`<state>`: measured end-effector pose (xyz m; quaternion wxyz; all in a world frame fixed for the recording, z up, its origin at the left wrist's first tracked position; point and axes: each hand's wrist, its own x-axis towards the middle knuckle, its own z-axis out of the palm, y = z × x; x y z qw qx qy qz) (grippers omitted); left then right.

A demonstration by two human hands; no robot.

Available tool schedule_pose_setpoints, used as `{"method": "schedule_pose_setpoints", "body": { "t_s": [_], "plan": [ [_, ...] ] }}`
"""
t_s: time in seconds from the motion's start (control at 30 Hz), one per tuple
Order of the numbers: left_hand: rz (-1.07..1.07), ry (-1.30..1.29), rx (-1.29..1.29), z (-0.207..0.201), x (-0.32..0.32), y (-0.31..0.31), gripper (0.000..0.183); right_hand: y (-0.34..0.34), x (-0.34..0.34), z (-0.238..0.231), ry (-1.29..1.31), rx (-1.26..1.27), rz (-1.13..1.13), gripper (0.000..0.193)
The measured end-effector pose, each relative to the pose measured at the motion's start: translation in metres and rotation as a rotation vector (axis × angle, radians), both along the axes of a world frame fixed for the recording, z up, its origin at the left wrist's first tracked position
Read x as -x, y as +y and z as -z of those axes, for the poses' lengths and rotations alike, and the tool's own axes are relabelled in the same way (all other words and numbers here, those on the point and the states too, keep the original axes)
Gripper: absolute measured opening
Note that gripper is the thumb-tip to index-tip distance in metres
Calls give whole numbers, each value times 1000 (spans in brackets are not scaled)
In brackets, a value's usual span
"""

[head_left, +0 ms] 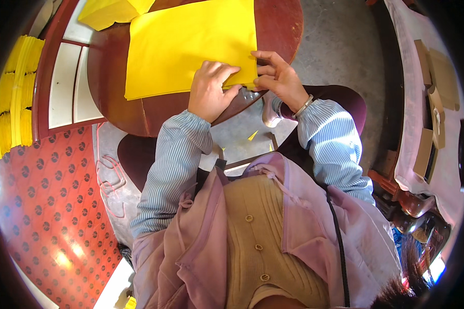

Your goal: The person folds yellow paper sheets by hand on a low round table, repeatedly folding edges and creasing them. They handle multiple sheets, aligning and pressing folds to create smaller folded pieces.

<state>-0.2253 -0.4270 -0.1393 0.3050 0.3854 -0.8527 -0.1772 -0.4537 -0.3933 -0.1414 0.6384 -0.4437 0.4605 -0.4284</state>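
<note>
A large yellow sheet point(191, 49) lies flat on a dark red, round-edged table point(281, 20); whether it is paper or cloth, or several layers, I cannot tell. My left hand point(211, 90) rests at its near edge, right of the middle. The fingers curl over the top, and the thumb sits along the edge. At the near right corner my right hand point(281, 82) grips the sheet's side edge, with thumb and fingers around it. Both hands are close together, and the corner between them is slightly lifted.
A yellow block-like bundle point(113, 11) stands at the table's far left. Yellow stacks point(16, 98) rise at the far left rim. Below is a red patterned sheet point(62, 206). Cardboard boxes point(435, 113) lie on a pale cloth-covered surface at right. Yellow scraps point(253, 135) are on the floor.
</note>
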Motion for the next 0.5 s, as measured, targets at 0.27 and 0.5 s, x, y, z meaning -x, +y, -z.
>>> {"method": "schedule_pose_setpoints", "body": {
  "t_s": [0.27, 0.5],
  "plan": [
    [-58, 215, -116, 9, 2, 1, 21, 2, 0, 6, -42, 16, 23, 50],
    [-128, 312, -251, 17, 2, 1, 16, 4, -5, 1, 109, 9, 115, 41]
  ]
}}
